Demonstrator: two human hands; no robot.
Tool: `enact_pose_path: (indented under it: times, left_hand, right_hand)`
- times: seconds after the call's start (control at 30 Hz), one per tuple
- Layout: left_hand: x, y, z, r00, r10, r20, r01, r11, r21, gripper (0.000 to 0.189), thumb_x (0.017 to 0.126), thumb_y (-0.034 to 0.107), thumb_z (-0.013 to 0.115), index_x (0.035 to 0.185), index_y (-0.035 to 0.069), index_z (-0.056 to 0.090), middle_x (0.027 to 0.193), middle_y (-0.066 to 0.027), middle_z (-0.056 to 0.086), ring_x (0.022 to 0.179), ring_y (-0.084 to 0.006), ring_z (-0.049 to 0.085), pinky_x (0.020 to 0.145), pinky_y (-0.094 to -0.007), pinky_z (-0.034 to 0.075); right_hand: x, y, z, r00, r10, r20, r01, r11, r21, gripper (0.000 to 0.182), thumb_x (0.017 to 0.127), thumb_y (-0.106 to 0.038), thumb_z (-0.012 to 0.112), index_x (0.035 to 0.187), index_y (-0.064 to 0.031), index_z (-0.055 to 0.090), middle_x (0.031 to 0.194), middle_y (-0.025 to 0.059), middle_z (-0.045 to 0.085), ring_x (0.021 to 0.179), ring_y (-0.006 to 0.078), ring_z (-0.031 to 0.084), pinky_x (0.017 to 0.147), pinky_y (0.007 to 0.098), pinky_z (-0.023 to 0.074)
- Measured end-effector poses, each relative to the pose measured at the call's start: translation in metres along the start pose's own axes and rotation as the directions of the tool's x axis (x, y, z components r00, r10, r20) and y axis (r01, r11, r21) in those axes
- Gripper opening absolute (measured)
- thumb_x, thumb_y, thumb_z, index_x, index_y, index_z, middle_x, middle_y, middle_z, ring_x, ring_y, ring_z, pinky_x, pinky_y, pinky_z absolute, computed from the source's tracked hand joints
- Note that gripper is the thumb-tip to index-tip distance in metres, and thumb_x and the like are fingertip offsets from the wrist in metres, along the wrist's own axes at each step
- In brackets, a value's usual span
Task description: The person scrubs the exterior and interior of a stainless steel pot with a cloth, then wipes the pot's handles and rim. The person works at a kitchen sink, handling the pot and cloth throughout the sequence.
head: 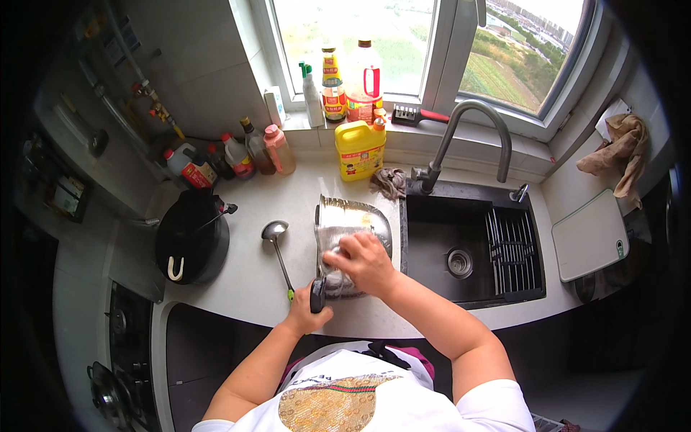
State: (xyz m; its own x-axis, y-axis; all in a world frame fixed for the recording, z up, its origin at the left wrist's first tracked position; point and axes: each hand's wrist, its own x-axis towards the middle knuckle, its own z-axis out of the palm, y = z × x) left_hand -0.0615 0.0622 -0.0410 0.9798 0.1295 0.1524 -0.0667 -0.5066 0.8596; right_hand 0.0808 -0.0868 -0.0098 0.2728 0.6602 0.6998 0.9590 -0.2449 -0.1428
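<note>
A shiny metal pot (pixel 354 215) lies tipped on its side on the counter, left of the sink. My left hand (pixel 309 312) is closed around its black handle (pixel 318 295). My right hand (pixel 366 263) is against the pot's side, its bent fingers and thumb pinching a small shiny thing (pixel 333 252); blur and the fingers hide what it is. A metal ladle (pixel 276 231) with a green-ended handle lies left of the pot, its lower end close to my left hand.
Right of the pot is a black sink (pixel 432 232) with a faucet (pixel 507 146) and a drying rack (pixel 510 254). Behind stand a yellow jug (pixel 360 156) and a crumpled cloth (pixel 390 182). A large black pot (pixel 191 248) stands left, near several bottles.
</note>
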Motion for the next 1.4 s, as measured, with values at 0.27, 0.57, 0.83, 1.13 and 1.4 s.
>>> enact_pose_path:
  times: [0.27, 0.57, 0.83, 1.13, 1.4]
  left_hand:
    - [0.000, -0.005, -0.001, 0.999, -0.025, 0.036, 0.023, 0.999, 0.044, 0.037, 0.062, 0.014, 0.062, 0.095, 0.000, 0.057, 0.065, -0.0168, 0.057, 0.056, -0.0337, 0.056, 0.059, -0.0382, 0.048]
    - [0.001, 0.005, -0.002, 0.999, -0.020, 0.030, 0.018, 0.999, 0.036, 0.038, 0.062, 0.013, 0.063, 0.096, 0.000, 0.057, 0.066, -0.0170, 0.058, 0.057, -0.0350, 0.056, 0.059, -0.0383, 0.048]
    - [0.005, -0.009, 0.006, 0.999, 0.036, 0.000, -0.036, 0.999, -0.009, 0.037, 0.062, 0.012, 0.062, 0.097, 0.000, 0.058, 0.068, -0.0173, 0.060, 0.059, -0.0347, 0.057, 0.061, -0.0381, 0.049]
    - [0.010, 0.008, 0.002, 1.000, 0.017, 0.021, -0.017, 1.000, 0.000, 0.027, 0.061, 0.012, 0.061, 0.085, 0.000, 0.060, 0.061, -0.0100, 0.054, 0.054, -0.0220, 0.049, 0.056, -0.0333, 0.045]
    - [0.010, 0.003, 0.002, 0.998, -0.044, 0.047, 0.043, 0.998, 0.040, 0.036, 0.061, 0.013, 0.063, 0.095, 0.000, 0.059, 0.069, -0.0162, 0.060, 0.060, -0.0331, 0.058, 0.062, -0.0370, 0.049]
  right_hand:
    - [0.003, -0.003, 0.002, 0.993, 0.119, -0.011, -0.119, 0.992, -0.030, 0.041, 0.072, -0.010, 0.060, 0.111, -0.0167, 0.065, 0.085, 0.0040, 0.047, 0.080, 0.0229, 0.050, 0.072, 0.0357, 0.0416]
    - [0.015, 0.004, 0.004, 0.985, 0.174, 0.016, -0.172, 0.981, -0.089, 0.038, 0.073, -0.011, 0.061, 0.110, -0.0169, 0.065, 0.084, 0.0041, 0.049, 0.081, 0.0227, 0.052, 0.070, 0.0358, 0.0439]
    - [-0.001, -0.023, -0.010, 0.983, 0.184, 0.029, -0.181, 0.980, -0.081, 0.042, 0.070, -0.006, 0.059, 0.111, -0.0138, 0.064, 0.081, 0.0053, 0.049, 0.078, 0.0240, 0.052, 0.066, 0.0361, 0.0444]
    - [0.027, 0.001, 0.005, 0.923, 0.383, 0.041, -0.373, 0.916, -0.148, 0.030, 0.074, -0.012, 0.058, 0.102, -0.0155, 0.067, 0.086, 0.0077, 0.055, 0.084, 0.0261, 0.056, 0.068, 0.0380, 0.0464]
    - [-0.009, -0.020, -0.007, 0.949, 0.316, 0.007, -0.313, 0.943, -0.110, 0.040, 0.070, -0.006, 0.059, 0.109, -0.0136, 0.065, 0.082, 0.0060, 0.051, 0.080, 0.0252, 0.054, 0.066, 0.0368, 0.0438]
